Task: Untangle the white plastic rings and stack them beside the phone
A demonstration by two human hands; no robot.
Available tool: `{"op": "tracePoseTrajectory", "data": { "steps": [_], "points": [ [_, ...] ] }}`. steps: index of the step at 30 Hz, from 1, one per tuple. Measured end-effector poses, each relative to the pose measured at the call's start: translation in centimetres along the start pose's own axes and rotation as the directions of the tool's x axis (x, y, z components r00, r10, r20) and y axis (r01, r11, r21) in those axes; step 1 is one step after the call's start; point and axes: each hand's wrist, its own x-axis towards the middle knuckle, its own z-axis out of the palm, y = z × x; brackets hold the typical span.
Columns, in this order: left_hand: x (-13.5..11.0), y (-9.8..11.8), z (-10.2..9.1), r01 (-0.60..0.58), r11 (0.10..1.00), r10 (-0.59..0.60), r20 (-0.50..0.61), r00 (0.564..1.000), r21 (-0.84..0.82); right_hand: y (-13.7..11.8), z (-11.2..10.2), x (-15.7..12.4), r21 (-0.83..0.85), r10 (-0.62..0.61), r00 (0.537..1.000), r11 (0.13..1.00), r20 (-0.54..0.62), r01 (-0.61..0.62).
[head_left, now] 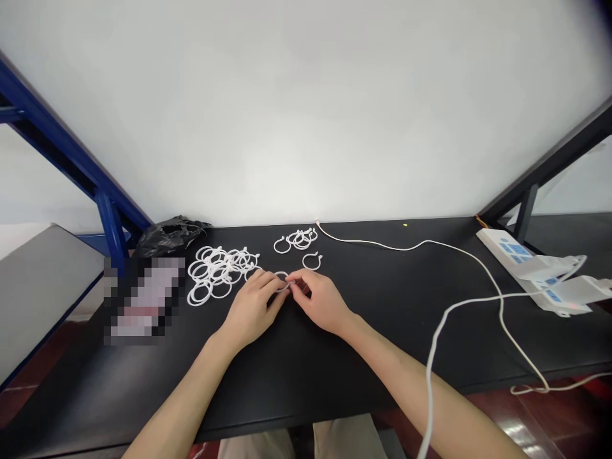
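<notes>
Between my two hands is a white plastic curtain ring (282, 275), held low over the black table. My left hand (252, 307) pinches its left side, fingers closed. On the ring's right side, the thumb and index finger of my right hand (321, 301) are pressed together. My fingertips cover the ring's ends, so I cannot tell whether it is fastened. Left of my left hand lies a heap of similar white rings (210, 273), some overlapping. Beyond my hands is a small group of rings (301, 240), and a single ring (312, 261) with a gap and knobbed ends lies nearer.
A black plastic bag (172, 234) sits at the back left, behind a blurred-out item (148, 296). A white cable (454, 306) loops across the right side, near a white power strip (521, 255). Blue metal bars (62, 137) slope down at the left.
</notes>
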Motion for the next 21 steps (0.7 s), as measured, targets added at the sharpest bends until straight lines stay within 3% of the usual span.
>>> {"op": "tracePoseTrajectory", "data": {
  "steps": [21],
  "points": [
    [-0.11, -0.40, -0.17, -0.024, 1.000, 0.024, -0.005, 1.000, -0.006, 0.63, -0.03, 0.42, -0.019, 0.048, 0.998, 0.999, -0.034, -0.049]
  ]
}}
